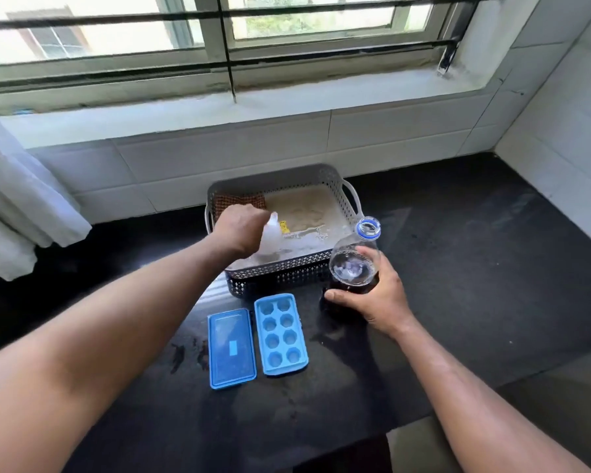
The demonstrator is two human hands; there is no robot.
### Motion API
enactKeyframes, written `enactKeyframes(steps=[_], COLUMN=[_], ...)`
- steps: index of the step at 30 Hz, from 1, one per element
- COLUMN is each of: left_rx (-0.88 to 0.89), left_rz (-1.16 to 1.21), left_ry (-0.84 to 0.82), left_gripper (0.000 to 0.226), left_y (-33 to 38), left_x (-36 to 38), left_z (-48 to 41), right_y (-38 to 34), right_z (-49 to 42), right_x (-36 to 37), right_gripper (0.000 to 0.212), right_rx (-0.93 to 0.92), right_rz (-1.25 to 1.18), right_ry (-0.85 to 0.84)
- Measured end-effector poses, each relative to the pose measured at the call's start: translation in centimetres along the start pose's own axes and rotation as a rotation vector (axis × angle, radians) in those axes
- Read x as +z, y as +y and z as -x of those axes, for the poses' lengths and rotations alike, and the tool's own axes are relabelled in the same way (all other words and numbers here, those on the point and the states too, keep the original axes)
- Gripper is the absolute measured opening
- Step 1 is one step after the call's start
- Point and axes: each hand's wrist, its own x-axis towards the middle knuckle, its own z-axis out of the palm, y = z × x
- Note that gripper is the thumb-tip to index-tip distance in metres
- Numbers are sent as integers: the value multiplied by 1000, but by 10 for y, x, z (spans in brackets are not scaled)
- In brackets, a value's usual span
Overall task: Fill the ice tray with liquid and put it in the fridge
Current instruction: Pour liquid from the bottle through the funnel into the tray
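A light blue ice tray [281, 333] with several round, empty cups lies on the black counter [475, 268]. Its darker blue lid [231, 348] lies flat just left of it. My right hand [372, 298] grips a clear uncapped bottle [355, 261] with a blue neck ring, holding dark liquid, upright to the right of the tray. My left hand [241, 230] reaches over a grey perforated basket [287, 268] behind the tray; its fingers curl down next to a small white object [271, 235], and I cannot see whether they hold it.
The basket holds a beige cloth [307, 208] and a brown mesh pad [229, 203]. Wet marks lie on the counter left of the lid. A tiled wall and window sill rise behind; a white curtain [17, 206] hangs at left. The counter's front edge runs at lower right.
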Motion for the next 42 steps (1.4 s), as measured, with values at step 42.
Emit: enactKeyframes(steps=[42], left_rx=[-81], left_rz=[1459], left_ry=[122], left_gripper=[90], left_y=[29], left_x=[58], left_z=[128], right_y=[-47], right_z=[40], right_x=[2], right_gripper=[59], right_rx=[103], right_rz=[366], right_ry=[-338])
